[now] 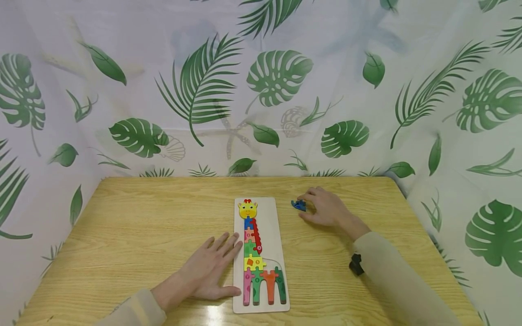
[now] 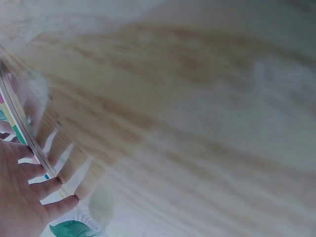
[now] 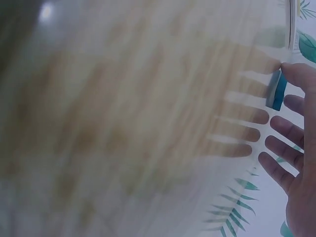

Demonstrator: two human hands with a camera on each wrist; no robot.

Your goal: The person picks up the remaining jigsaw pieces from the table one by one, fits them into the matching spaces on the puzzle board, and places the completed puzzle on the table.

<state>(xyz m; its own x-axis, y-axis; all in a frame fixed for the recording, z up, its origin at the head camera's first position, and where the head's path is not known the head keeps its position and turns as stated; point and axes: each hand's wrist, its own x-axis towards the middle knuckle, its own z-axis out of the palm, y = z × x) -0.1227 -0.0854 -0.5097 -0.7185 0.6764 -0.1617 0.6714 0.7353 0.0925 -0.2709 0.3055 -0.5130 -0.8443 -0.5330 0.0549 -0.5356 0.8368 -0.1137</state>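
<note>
A wooden giraffe puzzle board (image 1: 267, 215) lies upright to me near the middle of the table. Colourful pieces sit in it: a yellow head (image 1: 248, 209), a red mane (image 1: 257, 235), a yellow body piece (image 1: 253, 262) and several legs. A bare pale recess shows right of the yellow body piece. My left hand (image 1: 214, 271) rests beside the board, fingers spread, fingertips and thumb at its left edge. Right of the board's top, my right hand (image 1: 326, 209) pinches a dark blue puzzle piece (image 1: 298, 205) on the table between thumb and index finger. Its other fingers extend loosely (image 3: 286, 131).
The wood-grain table (image 1: 142, 217) ends at a back edge against a white curtain (image 1: 293, 149) printed with green leaves. A black wrist strap or device (image 1: 356, 265) shows at the right sleeve. The table surface reflects light near the front.
</note>
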